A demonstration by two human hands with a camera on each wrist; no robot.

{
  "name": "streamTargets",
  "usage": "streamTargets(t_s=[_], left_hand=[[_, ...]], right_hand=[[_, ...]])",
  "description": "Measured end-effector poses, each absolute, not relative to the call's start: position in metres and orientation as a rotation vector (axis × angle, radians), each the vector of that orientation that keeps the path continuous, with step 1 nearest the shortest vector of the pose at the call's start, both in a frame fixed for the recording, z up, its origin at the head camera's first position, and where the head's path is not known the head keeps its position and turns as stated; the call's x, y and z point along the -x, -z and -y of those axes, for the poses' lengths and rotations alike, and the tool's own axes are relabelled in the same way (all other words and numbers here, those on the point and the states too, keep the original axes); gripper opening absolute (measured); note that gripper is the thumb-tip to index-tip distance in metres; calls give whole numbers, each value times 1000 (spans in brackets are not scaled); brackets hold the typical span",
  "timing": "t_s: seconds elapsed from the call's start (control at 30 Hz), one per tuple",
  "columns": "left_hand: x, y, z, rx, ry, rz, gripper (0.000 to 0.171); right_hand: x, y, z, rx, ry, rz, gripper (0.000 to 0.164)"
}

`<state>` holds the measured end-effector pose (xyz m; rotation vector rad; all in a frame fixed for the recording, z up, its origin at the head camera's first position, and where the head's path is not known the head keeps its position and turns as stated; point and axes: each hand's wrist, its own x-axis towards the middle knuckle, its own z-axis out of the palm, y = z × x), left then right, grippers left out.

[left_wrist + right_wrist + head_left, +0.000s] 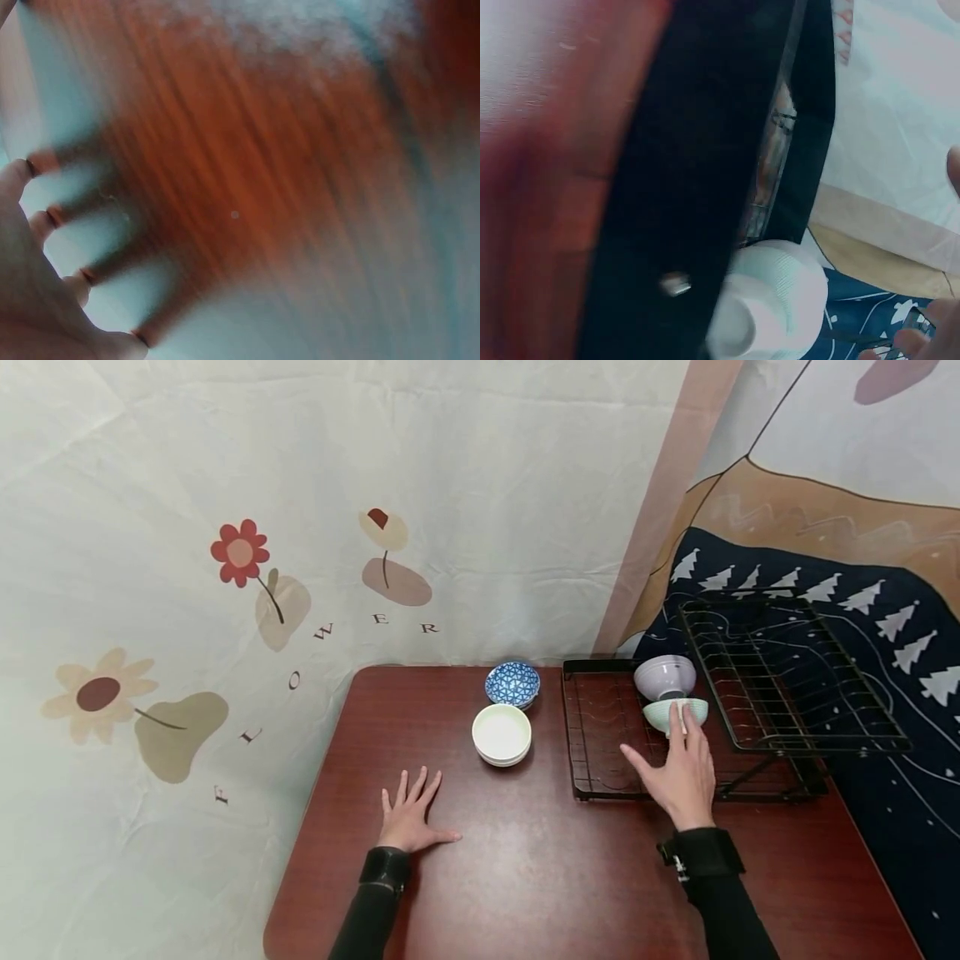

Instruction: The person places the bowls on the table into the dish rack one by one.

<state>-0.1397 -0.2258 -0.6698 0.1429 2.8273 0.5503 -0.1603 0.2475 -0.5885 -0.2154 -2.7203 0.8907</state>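
My left hand (408,822) lies on the table with its fingers and thumb spread wide, holding nothing. In the left wrist view its fingertips meet the wood. My right hand (684,781) reaches over the front of the dish rack, fingers stretched forward and thumb apart. Those fingers overlap a mint-green bowl (657,717) in the head view. In the right wrist view the bowl (780,300) tilts, its foot showing, and the fingers (926,341) appear to its right with a gap between. Behind it a pale lavender bowl (665,677) stands tilted in the rack.
A black two-level dish rack (573,752) stands at the table's right, its upper shelf (795,677) raised on the right side. Left of it are pale cream-green bowls (502,733), seemingly stacked, and a blue patterned bowl (513,683) behind. A printed cloth (480,485) hangs behind the table.
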Motion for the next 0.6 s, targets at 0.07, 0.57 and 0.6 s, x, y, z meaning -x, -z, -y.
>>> streamTargets(t_s=[0.07,0.57,0.6], left_hand=[[140,670,226,-143,-552,-2829,127],[139,667,225,-143,-555,-2827,125],[139,667,225,-148,-560,-2832,125]], right_hand=[[149,594,-246,101,-868,2706,110],[58,649,-264,-79,-668,2708,108],[53,653,-266,-63,-667,2730,109]])
